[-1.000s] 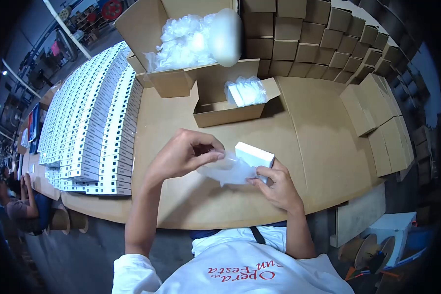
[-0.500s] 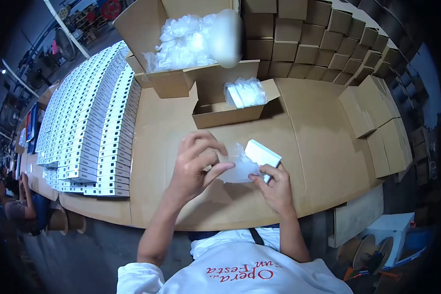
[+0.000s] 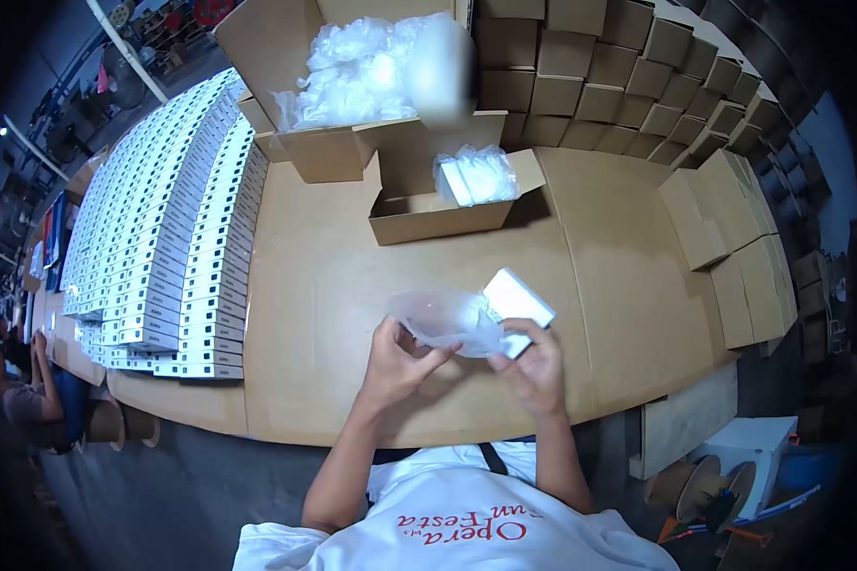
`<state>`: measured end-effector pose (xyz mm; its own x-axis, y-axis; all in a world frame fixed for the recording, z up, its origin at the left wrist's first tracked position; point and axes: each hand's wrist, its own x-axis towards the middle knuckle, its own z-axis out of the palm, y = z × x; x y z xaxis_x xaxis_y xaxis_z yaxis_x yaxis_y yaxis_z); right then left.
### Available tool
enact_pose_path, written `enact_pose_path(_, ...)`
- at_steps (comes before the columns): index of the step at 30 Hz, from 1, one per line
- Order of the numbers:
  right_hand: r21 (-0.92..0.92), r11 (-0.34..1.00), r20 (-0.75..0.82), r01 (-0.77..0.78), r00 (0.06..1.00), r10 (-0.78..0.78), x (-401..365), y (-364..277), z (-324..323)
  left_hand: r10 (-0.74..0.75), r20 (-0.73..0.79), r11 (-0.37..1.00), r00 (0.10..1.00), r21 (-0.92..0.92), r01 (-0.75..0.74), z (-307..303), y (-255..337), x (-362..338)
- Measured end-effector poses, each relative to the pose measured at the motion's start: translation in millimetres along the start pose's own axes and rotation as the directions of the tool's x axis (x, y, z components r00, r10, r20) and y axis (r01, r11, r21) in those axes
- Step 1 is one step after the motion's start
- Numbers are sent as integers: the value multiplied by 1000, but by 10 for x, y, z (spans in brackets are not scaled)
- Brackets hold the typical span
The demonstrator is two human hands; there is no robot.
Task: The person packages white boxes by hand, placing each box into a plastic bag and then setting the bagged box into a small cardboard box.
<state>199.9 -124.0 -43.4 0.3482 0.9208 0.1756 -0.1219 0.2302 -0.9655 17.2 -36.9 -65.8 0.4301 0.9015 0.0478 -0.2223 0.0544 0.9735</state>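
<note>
Pinches, above the near tabletop [image 3: 324, 285], a soft, likely slippery bag [image 3: 438, 320] by its edge in left hand [image 3: 393, 366] and a stiff, probably light box [image 3: 519, 298], best gripped by its sides, in right hand [image 3: 535, 373].

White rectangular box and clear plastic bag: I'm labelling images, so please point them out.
White rectangular box [image 3: 518, 298], head view: its broad upper face.
Clear plastic bag [image 3: 440, 319], head view: middle of its film.
</note>
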Motion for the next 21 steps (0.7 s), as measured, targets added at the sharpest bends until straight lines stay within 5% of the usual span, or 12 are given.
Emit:
enact_pose_path(1,59,998,2,2,1000,-2,19,-64,-56,-22,21,1000,1000,12,21,-40,-39,-16)
enact_pose_path(4,-333,943,-94,10,995,-43,102,-54,-410,-29,40,994,999,105,25,-45,-48,-86)
enact_pose_path(7,-167,943,-164,288,935,-315,276,-244,-268,-128,49,987,991,104,123,28,27,-126)
enact_pose_path(11,-133,881,-22,453,888,-460,439,-394,-138,-127,70,985,989,125,117,110,48,-151)
enact_pose_path(21,-55,943,27,328,945,-327,432,-262,139,-156,71,984,985,94,149,134,35,-153)
